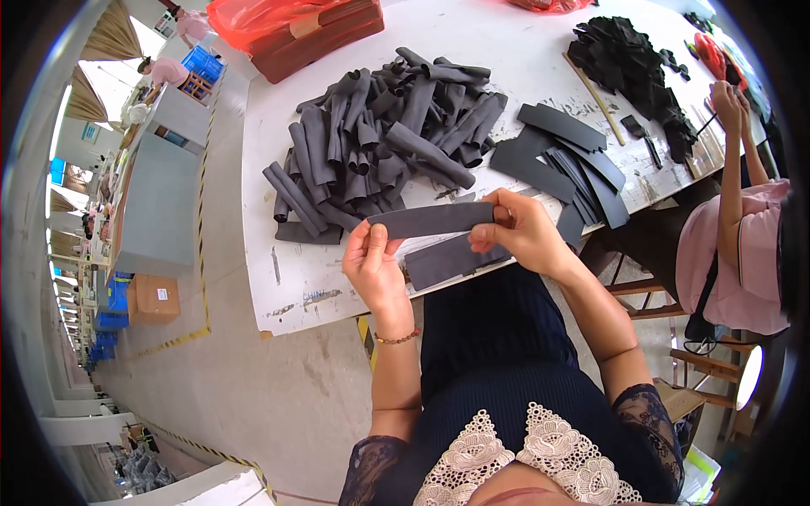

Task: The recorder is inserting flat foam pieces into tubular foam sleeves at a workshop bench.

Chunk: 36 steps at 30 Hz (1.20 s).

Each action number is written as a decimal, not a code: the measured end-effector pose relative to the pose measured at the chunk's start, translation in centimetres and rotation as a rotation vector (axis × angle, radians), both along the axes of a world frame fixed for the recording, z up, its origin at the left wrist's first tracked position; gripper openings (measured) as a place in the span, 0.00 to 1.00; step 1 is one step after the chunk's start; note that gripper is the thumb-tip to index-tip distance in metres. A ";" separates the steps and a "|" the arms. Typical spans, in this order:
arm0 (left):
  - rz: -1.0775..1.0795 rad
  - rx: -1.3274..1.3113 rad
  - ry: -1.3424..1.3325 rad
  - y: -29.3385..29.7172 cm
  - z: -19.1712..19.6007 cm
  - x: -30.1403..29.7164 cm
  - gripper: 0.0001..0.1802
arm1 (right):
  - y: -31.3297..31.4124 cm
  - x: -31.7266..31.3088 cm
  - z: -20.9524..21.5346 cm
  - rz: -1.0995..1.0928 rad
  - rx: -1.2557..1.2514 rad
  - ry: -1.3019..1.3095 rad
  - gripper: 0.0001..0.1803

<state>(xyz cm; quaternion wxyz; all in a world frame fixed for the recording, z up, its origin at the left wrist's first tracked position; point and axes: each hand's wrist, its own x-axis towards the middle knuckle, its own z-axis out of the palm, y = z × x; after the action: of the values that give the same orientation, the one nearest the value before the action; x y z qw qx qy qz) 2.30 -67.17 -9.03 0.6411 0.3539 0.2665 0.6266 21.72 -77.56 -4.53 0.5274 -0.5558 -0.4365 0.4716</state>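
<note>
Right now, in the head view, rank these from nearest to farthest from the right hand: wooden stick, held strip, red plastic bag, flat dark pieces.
1. Held strip: gripped by the right hand.
2. Flat dark pieces: ahead, slightly right.
3. Wooden stick: farther ahead, right.
4. Red plastic bag: table's far left.

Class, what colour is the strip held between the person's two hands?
Dark grey; the strip shows best in the head view.

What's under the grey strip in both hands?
Below the held strip: a flat grey strip on the white tabletop. Whatever sits directly behind it is covered.
</note>
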 end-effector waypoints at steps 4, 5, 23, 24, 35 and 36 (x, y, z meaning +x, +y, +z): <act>-0.020 -0.053 -0.023 0.4 0.4 -0.4 0.08 | -0.6 0.1 -0.4 0.035 0.019 0.203 0.09; -0.036 -0.023 -0.062 0.4 0.4 -0.1 0.08 | -0.7 -0.1 -0.6 0.045 0.018 0.204 0.09; -0.279 -0.387 -0.074 -0.6 -0.6 -0.2 0.12 | 0.1 0.1 -3.1 -0.196 1.003 -0.967 0.21; -0.297 -0.388 -0.051 -0.8 -0.5 -0.1 0.12 | -0.1 0.0 -3.2 -0.227 1.000 -0.951 0.20; -0.201 -0.292 0.043 -2.0 1.3 0.2 0.09 | -1.7 -0.4 -3.0 -0.212 0.913 -0.896 0.19; -0.177 -0.231 0.111 -1.9 1.6 -0.1 0.09 | -2.0 -0.2 -2.3 -0.124 0.758 -0.928 0.20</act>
<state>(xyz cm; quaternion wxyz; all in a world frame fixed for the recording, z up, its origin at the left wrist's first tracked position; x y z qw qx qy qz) 2.20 -69.09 -7.40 0.7147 0.3340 0.3399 0.5121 21.56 -79.60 -6.80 0.4698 -0.5013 -0.7255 -0.0406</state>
